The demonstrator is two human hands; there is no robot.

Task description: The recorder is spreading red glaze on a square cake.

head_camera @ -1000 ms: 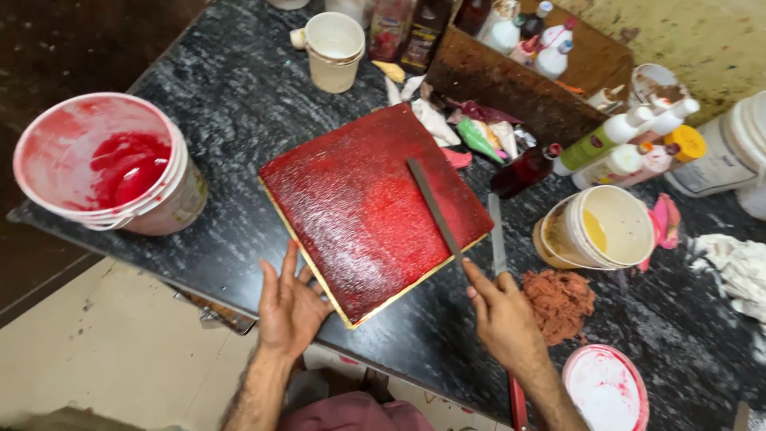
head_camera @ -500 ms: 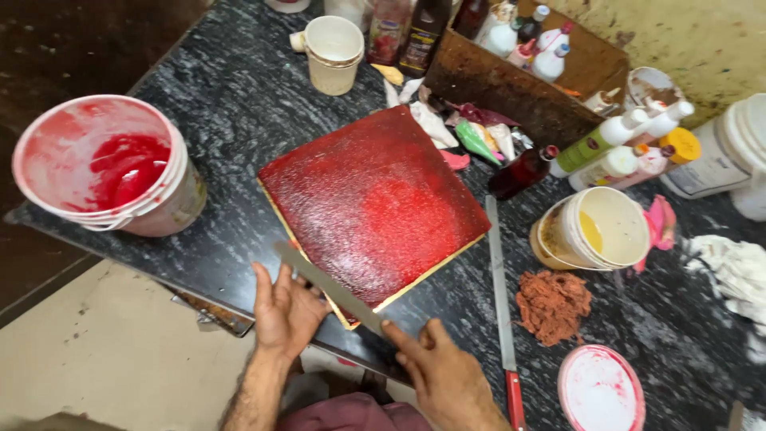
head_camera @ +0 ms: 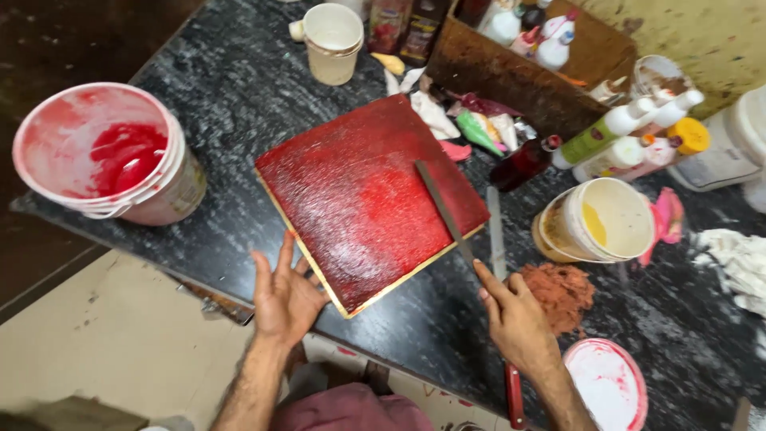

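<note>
Red-coated square board (head_camera: 369, 199): lies flat on the dark speckled stone table (head_camera: 223, 88), turned corner-on to you, its wet red face streaked, a pale yellow edge showing along the two near sides.

Your left hand (head_camera: 285, 299): open, fingers spread wide, fingertips against the board's near left edge; it holds nothing.

Your right hand (head_camera: 517, 319): closed around the handle end of a long palette knife (head_camera: 444, 209). The narrow blade lies slanting across the right part of the board, its tip near the board's middle.

Second knife (head_camera: 499, 263): a long flat blade lying on the table just right of the board, its red handle reaching toward the table's near edge past your right wrist.

Left of the board: white bucket (head_camera: 112, 164) with red paint pooled inside, well apart from the board.

Far side: cream cup (head_camera: 333, 41); brown cardboard box (head_camera: 511, 68) holding white bottles; crumpled paint tubes (head_camera: 471, 128) between box and board.

Right of the board: dark red bottle (head_camera: 523, 164); green and white squeeze bottles (head_camera: 630, 128); cream tub with yellow paint (head_camera: 600, 219); reddish-brown heap (head_camera: 562, 294) just beside your right hand; white lid smeared pink (head_camera: 606, 383) near your right forearm; white rag (head_camera: 738, 263) at the far right.
</note>
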